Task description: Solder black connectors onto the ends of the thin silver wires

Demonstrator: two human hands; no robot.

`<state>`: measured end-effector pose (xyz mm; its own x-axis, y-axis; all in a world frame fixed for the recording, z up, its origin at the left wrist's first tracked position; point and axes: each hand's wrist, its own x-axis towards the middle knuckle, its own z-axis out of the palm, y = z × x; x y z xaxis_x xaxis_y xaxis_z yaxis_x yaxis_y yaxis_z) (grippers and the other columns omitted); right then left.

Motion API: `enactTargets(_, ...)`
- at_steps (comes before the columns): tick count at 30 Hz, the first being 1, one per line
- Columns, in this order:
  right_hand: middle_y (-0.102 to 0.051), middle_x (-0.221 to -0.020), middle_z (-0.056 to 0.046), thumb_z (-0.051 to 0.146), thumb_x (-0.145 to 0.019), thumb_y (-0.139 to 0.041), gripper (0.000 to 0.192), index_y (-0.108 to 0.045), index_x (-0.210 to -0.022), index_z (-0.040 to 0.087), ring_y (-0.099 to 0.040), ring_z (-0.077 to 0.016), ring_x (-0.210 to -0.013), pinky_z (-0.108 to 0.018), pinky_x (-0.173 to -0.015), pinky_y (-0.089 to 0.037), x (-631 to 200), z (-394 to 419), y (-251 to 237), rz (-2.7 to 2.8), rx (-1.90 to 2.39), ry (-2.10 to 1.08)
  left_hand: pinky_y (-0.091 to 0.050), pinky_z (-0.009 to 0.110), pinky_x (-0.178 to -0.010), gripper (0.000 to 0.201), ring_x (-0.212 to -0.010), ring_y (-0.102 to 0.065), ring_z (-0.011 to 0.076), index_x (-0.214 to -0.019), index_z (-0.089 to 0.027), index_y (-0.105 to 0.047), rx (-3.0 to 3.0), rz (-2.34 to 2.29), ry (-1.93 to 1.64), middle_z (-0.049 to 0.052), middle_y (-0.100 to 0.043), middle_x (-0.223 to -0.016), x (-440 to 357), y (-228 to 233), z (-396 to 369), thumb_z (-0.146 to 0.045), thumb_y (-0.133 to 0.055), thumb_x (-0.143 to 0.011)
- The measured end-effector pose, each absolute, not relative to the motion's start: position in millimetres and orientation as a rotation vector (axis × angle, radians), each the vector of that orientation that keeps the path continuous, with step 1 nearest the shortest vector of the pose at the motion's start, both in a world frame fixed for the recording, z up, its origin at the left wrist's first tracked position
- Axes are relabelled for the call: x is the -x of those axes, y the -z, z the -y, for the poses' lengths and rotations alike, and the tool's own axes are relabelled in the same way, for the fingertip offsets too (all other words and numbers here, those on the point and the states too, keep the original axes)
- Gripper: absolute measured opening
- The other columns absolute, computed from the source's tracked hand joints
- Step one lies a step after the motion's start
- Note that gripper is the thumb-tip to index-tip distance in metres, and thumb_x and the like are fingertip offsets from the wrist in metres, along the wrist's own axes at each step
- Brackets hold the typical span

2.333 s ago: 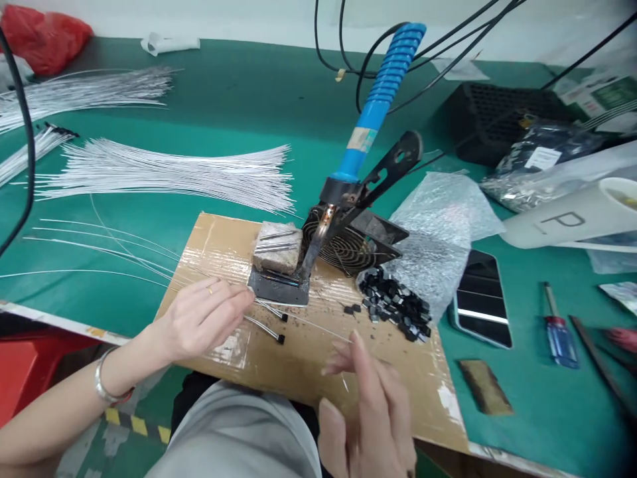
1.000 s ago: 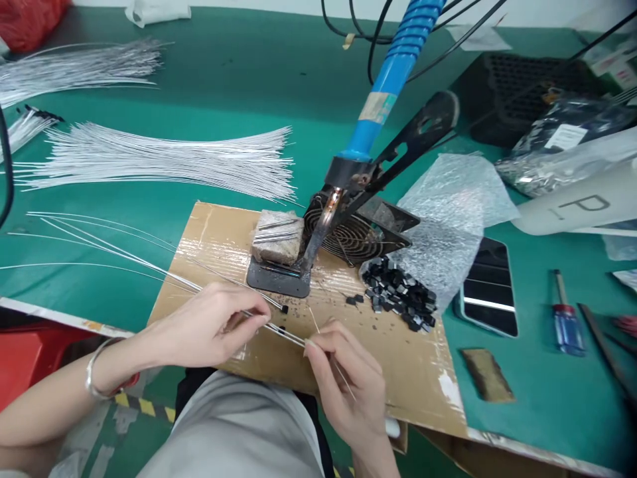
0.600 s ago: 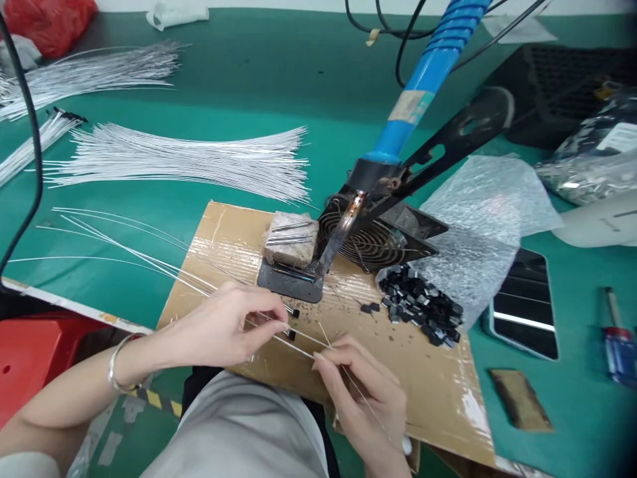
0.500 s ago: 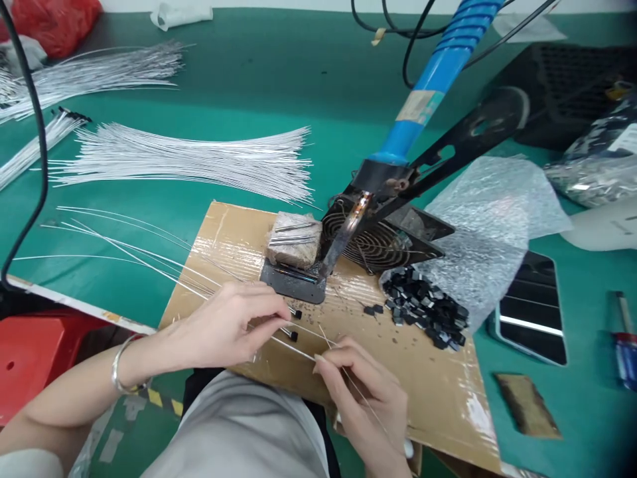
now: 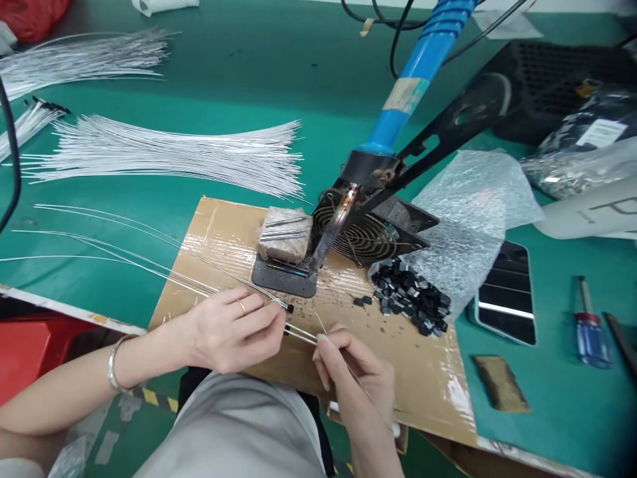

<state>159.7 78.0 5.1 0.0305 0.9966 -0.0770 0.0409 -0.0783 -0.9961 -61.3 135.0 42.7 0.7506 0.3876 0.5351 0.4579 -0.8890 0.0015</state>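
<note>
Far left on the green bench (image 5: 223, 86) lie fanned bundles of thin white wires (image 5: 164, 156), their long axis running left to right. A few loose wires (image 5: 119, 255) trail from the bench onto the cardboard sheet (image 5: 408, 358), sloping down toward the right.

The left hand (image 5: 233, 328), a bangle at the wrist and a ring on one finger, is pinched shut on those wires close to their right ends, where small black caps (image 5: 289, 309) sit. Just to its right, the right hand (image 5: 355, 372) is closed on a single fine wire (image 5: 343, 362) that runs from upper left to lower right through the fingers. The two hands are near each other, almost meeting over the front edge of the cardboard.

The wires look light, springy and easily kinked, and probably slick, so a grip near the tip, as here, seems best for control.

Behind stand a soldering iron (image 5: 393, 113) in its stand, a small fan (image 5: 363, 232), a heap of black parts (image 5: 411, 305), a phone (image 5: 505, 295) and a screwdriver (image 5: 590, 325).
</note>
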Motion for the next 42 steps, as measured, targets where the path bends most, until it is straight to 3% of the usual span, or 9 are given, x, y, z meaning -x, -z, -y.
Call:
enactTargets(6,-0.057,-0.067,0.002,0.016,-0.095,-0.068,0.022,-0.066,-0.074,0.02,-0.049,-0.011,-0.06,-0.024,-0.055,-0.036,-161,-81,0,1.388,1.206,-1.059,-0.055,0.041,-0.086,0.019,-0.093,-0.067,0.0242,-0.113,-0.011,-0.065,3.168,1.473,0.902,0.011,-0.075,-0.099,38,-44,-115,-0.013,-0.05,-0.101)
enactTargets(11,-0.058,-0.07,0.003,0.013,-0.096,-0.066,0.018,-0.068,-0.08,0.022,-0.05,-0.0105,-0.062,-0.023,-0.056,-0.036,-161,-82,0,1.439,1.205,-1.006,-0.044,0.03,-0.065,0.022,-0.07,-0.056,0.0175,-0.09,-0.018,-0.065,3.331,1.974,0.942,0.001,-0.066,-0.074,23,-49,-113,-0.017,-0.047,-0.103)
enactTargets(15,-0.057,-0.07,0.004,0.013,-0.097,-0.065,0.017,-0.068,-0.083,0.022,-0.049,-0.01,-0.059,-0.023,-0.052,-0.034,-164,-81,0,1.409,1.237,-1.002,-0.039,0.028,-0.063,0.024,-0.07,-0.054,0.0161,-0.086,-0.02,-0.067,3.268,2.308,0.975,-0.001,-0.062,-0.071,25,-49,-115,-0.025,-0.051,-0.104)
enactTargets(30,-0.06,-0.067,0.003,0.017,-0.096,-0.068,0.016,-0.074,-0.082,0.022,-0.052,-0.01,-0.059,-0.023,-0.053,-0.039,-158,-82,0,1.309,1.204,-1.093,-0.03,0.025,-0.052,0.026,-0.059,-0.041,0.0113,-0.083,-0.018,-0.065,3.223,2.742,1.226,-0.003,-0.055,-0.068,22,-43,-115,-0.033,-0.057,-0.102)
enactTargets(36,-0.06,-0.071,-0.001,0.028,-0.108,-0.05,0.034,-0.082,-0.099,0.023,-0.057,-0.0113,-0.059,-0.024,-0.052,-0.044,-161,-78,3,1.111,1.198,-1.198,-0.031,0.025,-0.052,0.028,-0.06,-0.043,0.012,-0.082,-0.017,-0.067,3.118,2.808,1.315,-0.001,-0.058,-0.069,22,-47,-117,-0.036,-0.058,-0.101)
enactTargets(42,-0.063,-0.077,-0.001,0.033,-0.098,-0.07,0.017,-0.084,-0.104,0.026,-0.053,-0.0077,-0.051,-0.022,-0.046,-0.04,-155,-79,-4,0.964,1.206,-1.341,-0.032,0.026,-0.053,0.028,-0.062,-0.047,0.0138,-0.084,-0.017,-0.069,3.004,2.901,1.366,0.002,-0.061,-0.071,19,-48,-118,-0.039,-0.061,-0.098)
